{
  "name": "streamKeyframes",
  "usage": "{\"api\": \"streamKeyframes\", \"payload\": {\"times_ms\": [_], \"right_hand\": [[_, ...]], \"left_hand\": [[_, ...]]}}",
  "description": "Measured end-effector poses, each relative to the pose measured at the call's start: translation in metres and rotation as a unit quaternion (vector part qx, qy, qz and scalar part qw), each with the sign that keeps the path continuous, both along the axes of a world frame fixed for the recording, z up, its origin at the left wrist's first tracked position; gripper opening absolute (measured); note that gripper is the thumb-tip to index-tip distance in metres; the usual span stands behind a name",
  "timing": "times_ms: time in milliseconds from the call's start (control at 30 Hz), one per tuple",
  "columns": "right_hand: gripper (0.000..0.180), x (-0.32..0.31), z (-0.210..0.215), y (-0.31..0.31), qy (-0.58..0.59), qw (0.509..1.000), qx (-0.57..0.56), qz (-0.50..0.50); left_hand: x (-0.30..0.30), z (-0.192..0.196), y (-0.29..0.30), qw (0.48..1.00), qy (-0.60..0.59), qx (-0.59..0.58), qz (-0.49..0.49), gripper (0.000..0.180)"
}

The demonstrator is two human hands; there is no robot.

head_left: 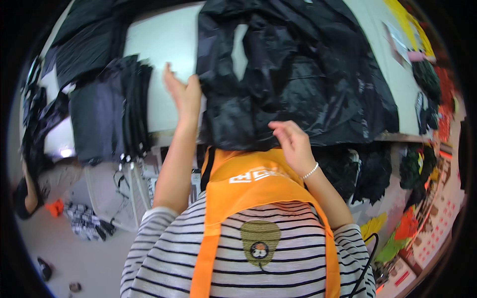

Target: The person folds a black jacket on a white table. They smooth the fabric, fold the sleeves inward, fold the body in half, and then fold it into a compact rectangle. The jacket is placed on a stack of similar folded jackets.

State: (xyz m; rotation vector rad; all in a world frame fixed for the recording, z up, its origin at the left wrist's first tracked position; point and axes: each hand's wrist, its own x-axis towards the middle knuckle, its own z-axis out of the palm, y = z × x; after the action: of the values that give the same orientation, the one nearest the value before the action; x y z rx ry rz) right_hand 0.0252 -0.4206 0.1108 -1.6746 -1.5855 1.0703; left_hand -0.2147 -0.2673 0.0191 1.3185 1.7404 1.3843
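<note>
A large shiny black garment [298, 74] lies crumpled on a pale table [164, 44], its near edge hanging over the table's front. My left hand [183, 92] is raised at the garment's left edge, fingers spread, palm against the fabric. My right hand [292, 141], with a white bead bracelet on the wrist, hovers at the garment's lower edge, fingers loosely curled, gripping nothing that I can see. I wear a striped shirt and an orange apron [248, 193].
A stack of folded dark garments [112, 109] sits on the table's left. More black cloth [84, 35] lies at the far left. Another person [35, 188] crouches on the floor at left. Coloured clothing [427, 164] hangs and piles up at right.
</note>
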Motion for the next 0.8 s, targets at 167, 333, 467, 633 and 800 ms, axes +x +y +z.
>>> {"api": "streamKeyframes", "payload": {"times_ms": [167, 333, 467, 633, 800], "right_hand": [[0.026, 0.113, -0.051, 0.016, -0.359, 0.907, 0.135, -0.175], [0.041, 0.147, -0.110, 0.009, -0.407, 0.895, -0.042, -0.176], [0.036, 0.137, -0.112, 0.042, -0.312, 0.939, -0.001, -0.146], [0.022, 0.263, -0.065, 0.071, -0.048, 0.961, 0.066, -0.264], [0.047, 0.468, -0.046, -0.006, -0.263, 0.854, 0.224, -0.388]], "left_hand": [[0.112, 0.076, -0.083, 0.913, 0.232, 0.052, -0.333, 0.063], [0.129, -0.008, -0.089, 0.816, 0.412, -0.078, -0.397, 0.072], [0.103, -0.015, -0.045, 0.801, 0.461, -0.078, -0.374, 0.075], [0.125, -0.011, 0.006, 0.806, 0.440, -0.163, -0.361, 0.079], [0.155, 0.014, 0.013, 0.750, 0.536, -0.267, -0.281, 0.068]]}}
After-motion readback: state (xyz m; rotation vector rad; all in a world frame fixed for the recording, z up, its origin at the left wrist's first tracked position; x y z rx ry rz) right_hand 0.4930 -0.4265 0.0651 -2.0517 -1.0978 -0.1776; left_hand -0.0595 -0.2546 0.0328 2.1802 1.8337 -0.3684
